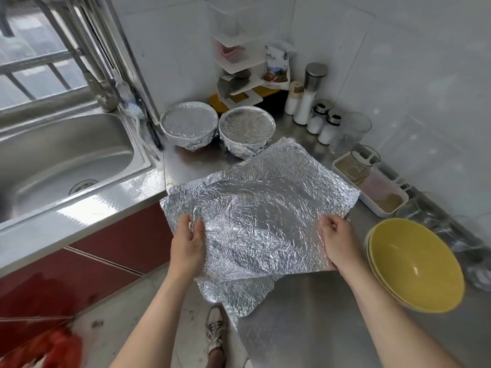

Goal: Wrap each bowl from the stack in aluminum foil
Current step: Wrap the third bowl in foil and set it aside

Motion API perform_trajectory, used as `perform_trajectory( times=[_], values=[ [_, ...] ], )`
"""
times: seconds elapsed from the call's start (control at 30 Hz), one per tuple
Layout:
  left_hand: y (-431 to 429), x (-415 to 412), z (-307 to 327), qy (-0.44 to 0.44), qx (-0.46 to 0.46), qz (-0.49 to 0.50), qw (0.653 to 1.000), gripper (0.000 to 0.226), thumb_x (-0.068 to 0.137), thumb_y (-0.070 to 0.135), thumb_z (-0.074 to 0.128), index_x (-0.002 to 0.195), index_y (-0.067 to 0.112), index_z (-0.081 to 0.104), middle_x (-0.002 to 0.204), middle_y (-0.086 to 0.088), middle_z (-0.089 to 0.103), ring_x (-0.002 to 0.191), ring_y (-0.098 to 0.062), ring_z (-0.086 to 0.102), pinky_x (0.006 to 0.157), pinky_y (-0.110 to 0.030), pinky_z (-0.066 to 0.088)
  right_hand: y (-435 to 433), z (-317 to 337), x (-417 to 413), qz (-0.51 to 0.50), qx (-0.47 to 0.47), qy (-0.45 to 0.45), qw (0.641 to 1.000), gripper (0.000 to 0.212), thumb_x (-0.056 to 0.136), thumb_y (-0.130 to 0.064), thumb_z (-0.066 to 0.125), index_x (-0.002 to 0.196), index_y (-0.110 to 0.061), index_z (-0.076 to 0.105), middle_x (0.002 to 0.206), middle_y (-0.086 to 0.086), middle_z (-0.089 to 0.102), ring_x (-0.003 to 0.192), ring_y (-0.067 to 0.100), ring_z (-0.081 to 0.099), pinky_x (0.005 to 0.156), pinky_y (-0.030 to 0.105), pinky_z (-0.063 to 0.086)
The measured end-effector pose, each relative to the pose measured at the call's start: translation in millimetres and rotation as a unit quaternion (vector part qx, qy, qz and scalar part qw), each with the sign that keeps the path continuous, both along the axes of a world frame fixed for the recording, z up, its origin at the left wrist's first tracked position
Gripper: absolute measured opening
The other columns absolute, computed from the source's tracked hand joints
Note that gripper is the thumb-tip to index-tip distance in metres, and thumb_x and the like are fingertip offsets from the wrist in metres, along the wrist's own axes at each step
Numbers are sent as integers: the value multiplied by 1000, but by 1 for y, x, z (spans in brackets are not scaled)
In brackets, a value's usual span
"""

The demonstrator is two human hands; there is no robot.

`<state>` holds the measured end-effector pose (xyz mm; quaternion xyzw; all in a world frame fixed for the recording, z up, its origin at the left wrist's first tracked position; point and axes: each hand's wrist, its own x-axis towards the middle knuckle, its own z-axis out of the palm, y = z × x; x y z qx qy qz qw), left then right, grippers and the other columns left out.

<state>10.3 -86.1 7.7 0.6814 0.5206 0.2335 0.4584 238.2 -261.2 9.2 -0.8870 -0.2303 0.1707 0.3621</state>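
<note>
The fingers (197,227) of the left hand (187,243) pinch the left edge of a large sheet of crinkled silver aluminum foil (260,208), with a fold of foil caught between thumb and forefinger. The right hand (336,241) holds the sheet's near right edge, thumb lying on top and the other fingers curled round the edge, their tips hidden underneath. Between the two hands the sheet spreads across the middle of the frame, its far corner reaching toward the upper right, above the brushed stainless-steel surface (305,322). How much of it touches the surface cannot be told.

A second, smaller piece of crumpled silver foil (239,296) lies under the sheet's near edge, showing at lower centre and overhanging the front of the surface.

At the right of the frame, near the right hand, a stack of glossy yellow round bowls (414,264) sits bare and open side up. Above the sheet, at upper centre, two foil-wrapped round bowls (188,126) stand side by side, just beside each other; the right-hand one (247,128) is next to the sheet's far edge.

A stainless-steel sink basin (66,155) fills the left of the frame. In the upper corner stand a white tiered plastic rack (233,62), glass shakers with dark lids (322,120) and a white rectangular tray (372,192). A pale sneaker (215,330) shows on the floor at bottom centre.
</note>
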Motion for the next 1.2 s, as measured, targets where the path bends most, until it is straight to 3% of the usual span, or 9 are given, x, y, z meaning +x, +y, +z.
perform_trajectory(
  times=[0.17,0.3,0.4,0.53,0.63,0.8,0.93,1.07,1.2],
  values=[
    [4,-6,-6,-44,-7,35,998,44,101,31,48,143,38,35,66,-2,59,50,-17,48,53,-31,39,1,14,3,-42,38,263,963,62,97,-50,45,140,-5,44,130,6,54,113,25,51,87,39,46],
    [7,-11,1,-91,0,20,996,26,101,32,50,123,44,56,75,-15,60,59,-35,55,56,-43,48,-7,9,2,-52,74,377,922,48,90,-41,62,124,-8,55,120,5,57,94,18,51,70,36,57],
    [3,-19,9,-98,-45,-16,994,18,95,30,61,110,38,67,105,-2,70,103,-30,65,86,-46,53,-11,2,-2,-45,70,325,942,32,91,-34,64,111,-12,51,117,16,57,72,14,58,51,26,49],
    [-7,-26,9,-82,-69,-37,994,43,88,11,70,116,43,63,125,17,62,112,-23,64,83,-35,57,-11,0,-5,-65,45,199,977,60,91,-35,66,140,-9,45,126,14,59,37,6,45,43,24,41],
    [-8,-26,7,-76,-54,-21,995,47,89,6,68,128,31,62,129,5,63,69,-21,70,50,-30,50,-16,1,-6,-57,53,133,988,62,91,-31,67,142,-6,44,104,7,60,35,13,41,41,25,38],
    [-11,-22,2,-85,-44,-33,995,54,92,1,62,139,25,53,138,8,56,48,4,52,48,-15,42,-19,-2,-12,-59,43,95,993,52,89,-33,69,131,-6,54,130,10,57,28,11,42,38,25,39],
    [-13,-22,12,-12,5,-27,1000,65,92,-1,59,147,27,41,119,4,60,73,1,57,67,-16,44,-22,1,-15,-44,24,82,995,60,88,-38,69,137,-10,49,135,12,55,68,24,67,57,34,54],
    [-17,-6,19,139,351,-128,917,51,89,12,67,138,13,54,141,-14,53,125,-39,50,108,-49,38,-22,6,-13,-20,20,75,997,63,88,-34,70,142,-13,45,141,11,52,128,23,51,100,35,42],
    [-58,36,26,260,293,-387,835,55,99,60,13,151,44,2,161,6,-8,150,-21,-11,119,-45,-9,-20,6,-18,-20,45,100,994,62,85,-27,74,139,-13,48,140,10,52,126,18,51,93,28,48]
  ],
)
